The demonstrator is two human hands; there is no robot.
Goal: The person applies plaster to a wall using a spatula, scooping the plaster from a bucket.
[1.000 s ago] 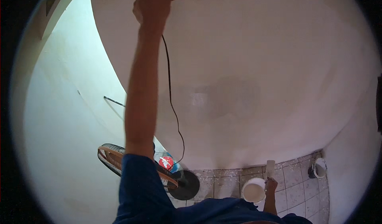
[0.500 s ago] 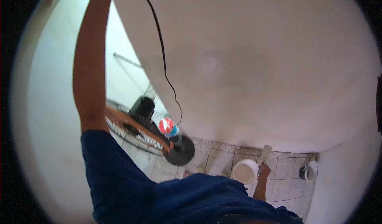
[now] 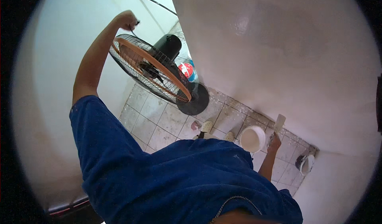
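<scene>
My left hand [image 3: 127, 20] is raised beside the left wall, above a standing fan [image 3: 149, 69]. Its fingers are closed on a black cable [image 3: 138, 22], of which only a short piece shows. The fan has a wire cage with an orange ring, a black motor housing and a round black base. Low on the right, my right hand [image 3: 274, 142] grips a putty knife [image 3: 279, 122] by its handle, the wide pale blade pointing toward the wall. Right next to it is a white bucket [image 3: 263, 138] of pale, smooth paste.
A second, smeared bucket [image 3: 307, 165] lies in the far right corner. Behind the fan stands a container with a red lid [image 3: 185, 69]. Splattered tiles [image 3: 161, 120] cover the floor, below a large plastered wall [image 3: 278, 56]. A thin rod [image 3: 157, 3] runs along the back wall.
My left arm has come down from overhead, bringing the cable beside the fan; its long hanging length no longer shows. My view has tilted, and my right hand still holds the putty knife.
</scene>
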